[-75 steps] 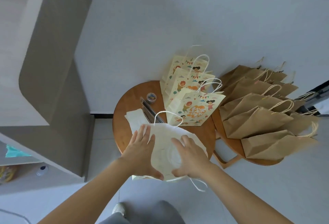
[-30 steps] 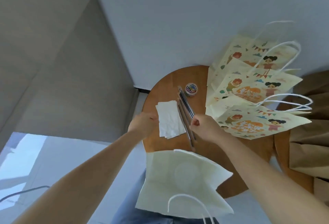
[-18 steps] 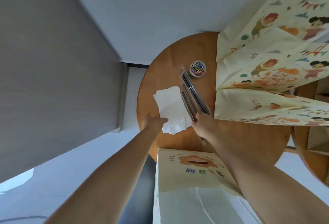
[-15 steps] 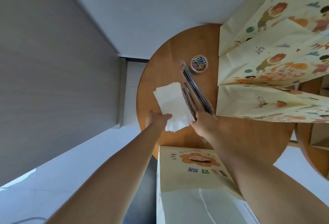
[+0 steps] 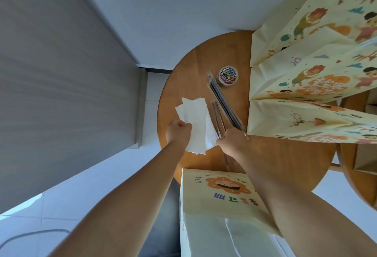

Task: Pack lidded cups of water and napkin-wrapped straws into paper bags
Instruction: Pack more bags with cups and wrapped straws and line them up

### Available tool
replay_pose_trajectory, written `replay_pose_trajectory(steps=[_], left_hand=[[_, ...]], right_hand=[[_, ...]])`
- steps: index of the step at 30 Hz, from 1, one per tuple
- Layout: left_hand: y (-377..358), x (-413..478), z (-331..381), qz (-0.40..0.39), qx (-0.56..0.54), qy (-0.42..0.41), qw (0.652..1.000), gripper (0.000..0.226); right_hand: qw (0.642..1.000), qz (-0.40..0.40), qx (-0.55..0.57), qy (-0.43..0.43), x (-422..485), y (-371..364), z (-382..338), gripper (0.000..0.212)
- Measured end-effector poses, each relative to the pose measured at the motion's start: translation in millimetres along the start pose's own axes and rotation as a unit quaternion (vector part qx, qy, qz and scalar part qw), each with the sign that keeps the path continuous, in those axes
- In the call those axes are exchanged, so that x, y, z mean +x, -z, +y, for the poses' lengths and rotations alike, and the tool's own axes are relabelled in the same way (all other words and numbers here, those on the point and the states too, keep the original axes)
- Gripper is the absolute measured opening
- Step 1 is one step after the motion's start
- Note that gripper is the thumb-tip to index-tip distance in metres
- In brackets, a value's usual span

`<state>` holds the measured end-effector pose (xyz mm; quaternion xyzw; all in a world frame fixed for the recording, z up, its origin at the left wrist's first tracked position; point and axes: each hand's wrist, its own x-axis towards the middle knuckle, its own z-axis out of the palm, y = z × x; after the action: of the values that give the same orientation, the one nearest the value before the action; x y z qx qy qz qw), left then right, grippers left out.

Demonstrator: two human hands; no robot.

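Since half a second ago our left hand (image 5: pixel 179 132) has peeled the top napkin (image 5: pixel 196 118) off the napkin stack (image 5: pixel 211 136) and drawn it a little toward 7 o'clock, so its near edge now overhangs the sheets below. We grip that napkin at its 9 o'clock edge, fingers curled and thumb on top. Our right hand (image 5: pixel 231 141) sits just beside the stack on its 3 o'clock side, well apart from the left, with the napkins between them. Its fingers are curled round a thin dark straw (image 5: pixel 226 161), whose tail shows past the wrist toward 6 o'clock. Two loose straws (image 5: pixel 218 114) run from this hand toward 12 o'clock, and a clear packet of straws (image 5: pixel 223 99) lies slanted just beyond them, its near end touching our knuckles. We cannot tell whether the held straw is lifted or lying flat. All of this rests on the round wooden table (image 5: pixel 275 154). A small tub of coloured paper clips (image 5: pixel 228 75) stands at 12 o'clock of the packet. Printed paper bags (image 5: pixel 306 85) lie overlapping across the table from 1 to 3 o'clock. Our own cream bag (image 5: pixel 220 193) sits at 6 o'clock, near edge of the table, under the right forearm. A second wooden table (image 5: pixel 359 185) shows at 4 o'clock
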<state>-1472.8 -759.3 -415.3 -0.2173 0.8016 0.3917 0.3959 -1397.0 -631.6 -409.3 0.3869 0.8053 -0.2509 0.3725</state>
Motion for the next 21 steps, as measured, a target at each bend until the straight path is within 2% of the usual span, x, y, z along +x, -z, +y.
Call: replay_pose_trajectory(steps=[2, 5, 8, 11, 16, 21], left_hand=[[5, -7, 7, -0.009, -0.004, -0.024, 1.0, 0.022], [10, -28, 21, -0.044, -0.013, -0.056, 0.997, 0.038], [18, -61, 42, -0.073, -0.012, -0.111, 0.991, 0.029], [29, -104, 58, -0.085, -0.076, -0.188, 0.975, 0.023], [39, -173, 66, -0.068, -0.142, -0.302, 0.94, 0.014], [43, -230, 62, -0.086, -0.169, -0.354, 0.916, 0.013]], right_hand=[[0.997, -0.019, 0.074, 0.023, -9, 14, -4, 0.031], [0.981, -0.009, 0.179, 0.079, -32, 33, -11, 0.025], [0.956, 0.006, 0.266, 0.12, -63, 56, -21, 0.014], [0.929, 0.014, 0.333, 0.162, -102, 81, -24, 0.011], [0.901, 0.087, 0.34, 0.255, -164, 108, -17, 0.011], [0.889, 0.104, 0.335, 0.295, -219, 122, 11, 0.008]])
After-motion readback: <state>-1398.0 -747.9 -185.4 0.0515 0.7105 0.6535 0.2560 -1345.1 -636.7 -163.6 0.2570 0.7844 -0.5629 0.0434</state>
